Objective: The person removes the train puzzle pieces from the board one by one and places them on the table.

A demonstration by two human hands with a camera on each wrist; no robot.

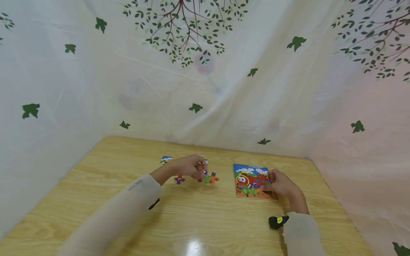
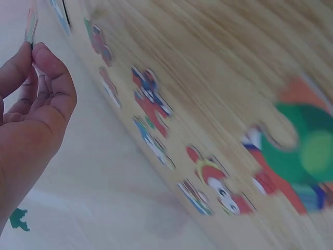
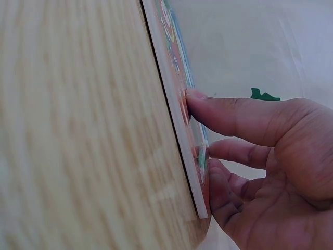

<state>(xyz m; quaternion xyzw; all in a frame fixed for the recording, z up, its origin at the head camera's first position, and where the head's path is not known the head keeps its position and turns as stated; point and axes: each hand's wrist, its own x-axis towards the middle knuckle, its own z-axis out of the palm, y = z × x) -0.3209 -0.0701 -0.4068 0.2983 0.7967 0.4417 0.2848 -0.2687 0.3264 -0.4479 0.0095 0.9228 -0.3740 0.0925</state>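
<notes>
My left hand (image 1: pixel 191 167) is raised over the loose jigsaw pieces. In the left wrist view it pinches one puzzle piece (image 2: pixel 32 25), seen edge-on, between thumb and forefinger. To the right lies a square puzzle board (image 1: pixel 246 179) with a red cartoon train, blue sky and green trees. My right hand (image 1: pixel 283 184) holds this board at its right side. The right wrist view shows the thumb (image 3: pixel 200 99) on the board's face and the other fingers curled against its edge. Part of the picture is hidden under that hand.
Several loose pieces lie left of the board, among them a blue-and-white one (image 1: pixel 166 158), a red one (image 1: pixel 179 179) and an orange one (image 1: pixel 213 179). The wooden table (image 1: pixel 205 220) meets a pale leaf-printed curtain (image 1: pixel 153 99) at its back and sides.
</notes>
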